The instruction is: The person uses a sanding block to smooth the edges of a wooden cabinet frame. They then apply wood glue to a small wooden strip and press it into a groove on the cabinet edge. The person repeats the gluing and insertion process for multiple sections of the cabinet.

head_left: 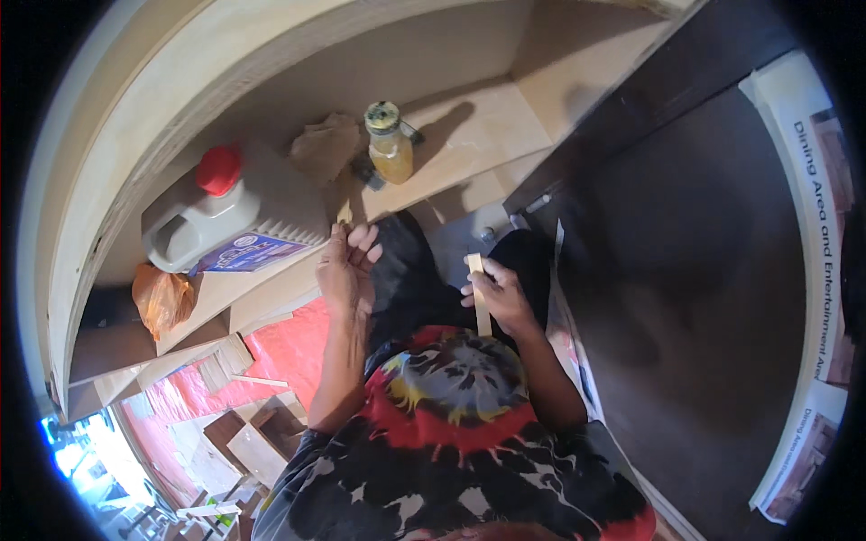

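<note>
My right hand [507, 299] is closed round a flat, pale wooden strip [480, 311], which points up and down in front of my shirt. Raised by the shelf edge, my left hand [345, 270] pinches a small pale sliver [345, 213] between thumb and fingertip; its exact kind is too small to tell. Beyond it on the wooden shelf [492, 126] stands a glass bottle [391, 149] of yellowish contents with a stained lid. Crumpled brown paper [325, 149] lies beside the bottle, and a dark scrap [367, 173] is at its base.
A grey jug [262, 207] with a red cap and an orange plastic bag [162, 302] sit on the shelf's left part. At right is a large dark panel [686, 243] with a printed banner [812, 270]. Red sheeting [287, 347] and wooden pieces [262, 442] lie lower left.
</note>
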`<state>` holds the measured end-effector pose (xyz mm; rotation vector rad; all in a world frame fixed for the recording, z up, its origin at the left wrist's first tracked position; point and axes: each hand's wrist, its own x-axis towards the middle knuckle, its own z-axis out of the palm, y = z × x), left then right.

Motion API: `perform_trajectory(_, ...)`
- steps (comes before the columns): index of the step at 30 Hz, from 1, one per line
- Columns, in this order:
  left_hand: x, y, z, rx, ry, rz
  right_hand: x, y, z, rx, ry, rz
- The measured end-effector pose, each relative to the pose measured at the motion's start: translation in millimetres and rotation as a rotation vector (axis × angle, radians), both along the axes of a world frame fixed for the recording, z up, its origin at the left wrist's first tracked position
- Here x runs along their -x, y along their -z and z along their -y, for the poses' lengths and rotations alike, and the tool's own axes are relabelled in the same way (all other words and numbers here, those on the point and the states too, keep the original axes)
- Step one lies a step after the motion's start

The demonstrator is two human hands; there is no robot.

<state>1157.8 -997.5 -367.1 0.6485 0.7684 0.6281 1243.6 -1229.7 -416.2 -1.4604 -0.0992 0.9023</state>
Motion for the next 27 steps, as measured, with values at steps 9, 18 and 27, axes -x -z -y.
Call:
perform_trajectory(9,11,-16,26,-0.355,0.132,-0.247,8,7,14,0.024,0.151,0.001)
perform_trajectory(18,-63,-59,4,-1.518,-0.036,-0.328,19,-26,20,-0.374,0.256,0.042)
perform_trajectory(27,-100,-43,-15,-1.516,0.260,-0.236,4,-52,20,0.071,0.186,0.845)
